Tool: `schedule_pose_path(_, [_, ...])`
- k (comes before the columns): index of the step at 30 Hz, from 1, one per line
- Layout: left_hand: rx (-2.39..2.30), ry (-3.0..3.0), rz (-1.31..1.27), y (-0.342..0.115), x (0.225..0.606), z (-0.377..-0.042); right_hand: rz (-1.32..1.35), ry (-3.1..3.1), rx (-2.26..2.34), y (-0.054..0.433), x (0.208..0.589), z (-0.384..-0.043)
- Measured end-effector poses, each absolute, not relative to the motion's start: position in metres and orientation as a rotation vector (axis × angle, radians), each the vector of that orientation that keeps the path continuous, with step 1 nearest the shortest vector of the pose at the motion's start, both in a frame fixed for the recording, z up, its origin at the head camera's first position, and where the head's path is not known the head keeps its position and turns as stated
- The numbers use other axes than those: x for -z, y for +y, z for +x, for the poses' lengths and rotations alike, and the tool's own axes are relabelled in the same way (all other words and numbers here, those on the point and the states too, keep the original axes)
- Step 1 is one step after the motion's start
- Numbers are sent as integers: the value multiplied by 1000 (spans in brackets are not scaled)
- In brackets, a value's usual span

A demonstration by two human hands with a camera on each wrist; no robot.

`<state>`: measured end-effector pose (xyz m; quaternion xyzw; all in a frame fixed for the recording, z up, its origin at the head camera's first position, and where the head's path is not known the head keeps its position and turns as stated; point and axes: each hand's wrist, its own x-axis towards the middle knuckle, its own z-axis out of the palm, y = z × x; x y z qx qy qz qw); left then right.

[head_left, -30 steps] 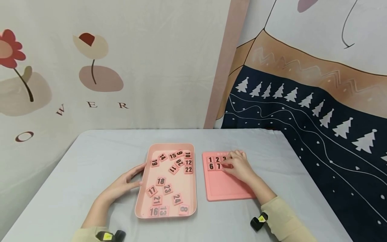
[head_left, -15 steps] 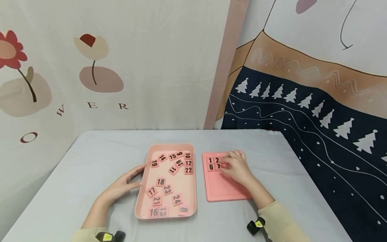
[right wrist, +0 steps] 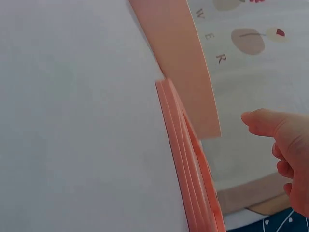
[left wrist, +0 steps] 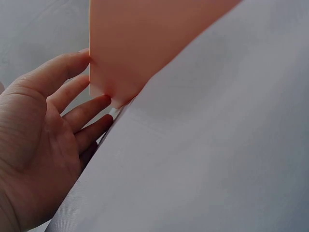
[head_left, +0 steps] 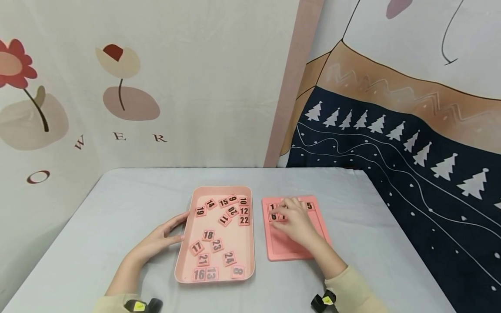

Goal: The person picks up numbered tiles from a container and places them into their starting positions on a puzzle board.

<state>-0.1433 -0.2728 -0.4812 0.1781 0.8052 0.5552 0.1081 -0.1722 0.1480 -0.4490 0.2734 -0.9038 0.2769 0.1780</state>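
My left hand (head_left: 154, 241) rests at the left side of a pink tray (head_left: 235, 239), its extended fingertips touching the tray's outer wall in the left wrist view. Loose pink number tiles lie in the tray, such as an 18 tile (head_left: 208, 235) and an 8 tile (head_left: 237, 272). To the tray's right is a pink number board (head_left: 279, 243). Above its upper rows hovers my right hand (head_left: 299, 224), fingers loosely bent, with no tile visible in them. It partly covers the seated tiles; 1 (head_left: 272, 207), 6 (head_left: 273, 217) and 5 (head_left: 310, 206) show.
Both tray and board sit on a table with a pale cloth (head_left: 375, 226), a narrow gap between them. A printed curtain (head_left: 219, 87) hangs behind the table, and a dark tree-patterned cloth (head_left: 391, 174) hangs along the right side.
My right hand has moved left across the board, from near the 3 tile to over the 2 and 7, uncovering the 5 tile. My left hand and the tray have stayed still.
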Motion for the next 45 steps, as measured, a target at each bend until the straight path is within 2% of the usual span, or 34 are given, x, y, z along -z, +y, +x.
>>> schedule_pose_path(25, [-1654,2353,559,-273,482,-144,1040,-2495,-843,93,448,-144])
schedule_pose_path(36, [-1652,2351,561,-272,482,-143,1159,-2598,-791,84,449,-134])
schedule_pose_path(45, [-1650,2357,554,-272,481,-143,1366,-2582,-776,82,450,-137])
